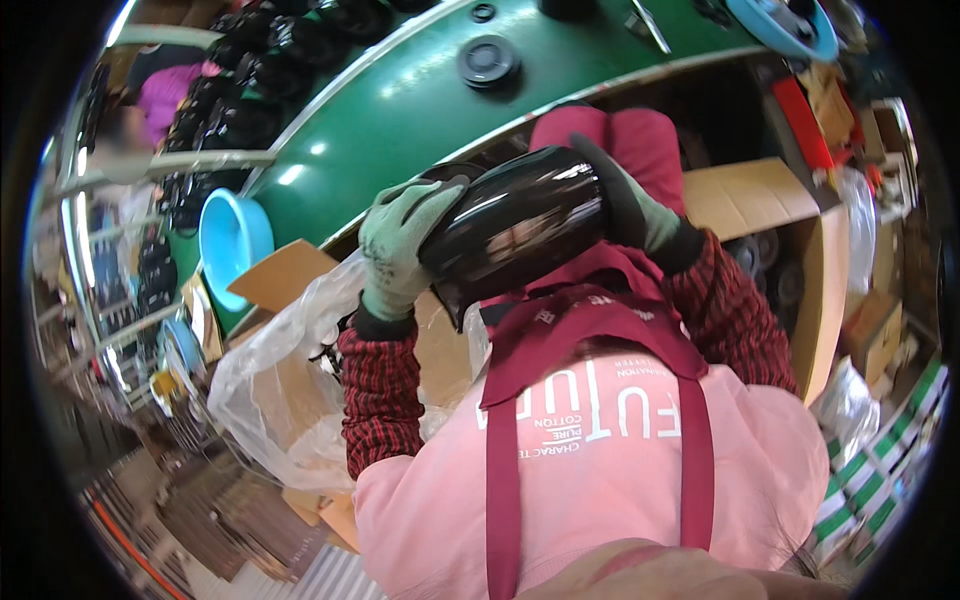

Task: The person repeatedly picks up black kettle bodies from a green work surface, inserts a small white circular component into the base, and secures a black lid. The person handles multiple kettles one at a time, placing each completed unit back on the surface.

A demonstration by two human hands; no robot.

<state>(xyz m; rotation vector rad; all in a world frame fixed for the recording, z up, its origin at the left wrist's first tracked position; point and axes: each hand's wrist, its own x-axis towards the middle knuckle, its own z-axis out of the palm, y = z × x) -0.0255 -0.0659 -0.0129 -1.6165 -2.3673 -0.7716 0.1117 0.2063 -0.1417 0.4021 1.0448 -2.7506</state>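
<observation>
Over my lap I hold a glossy black housing (525,215), rounded and roughly cylindrical, lying on its side. My left hand (400,240), in a grey-green work glove with dark fingers, is closed around its left end. At the right end my right hand (635,205), gloved the same way, grips it with the dark fingers along the rim. The ends of the housing are mostly covered by the gloves, so its exact kind does not show. A black round disc-shaped part (488,62) lies on the green workbench (370,125) beyond my hands.
A cardboard box with a clear plastic liner (290,370) stands at my left, near a light-blue basin (235,245). To my right, an open cardboard box (820,300) holds round grey parts. Black glossy housings (245,110) line a rack at far left; another blue basin (820,45) sits far right.
</observation>
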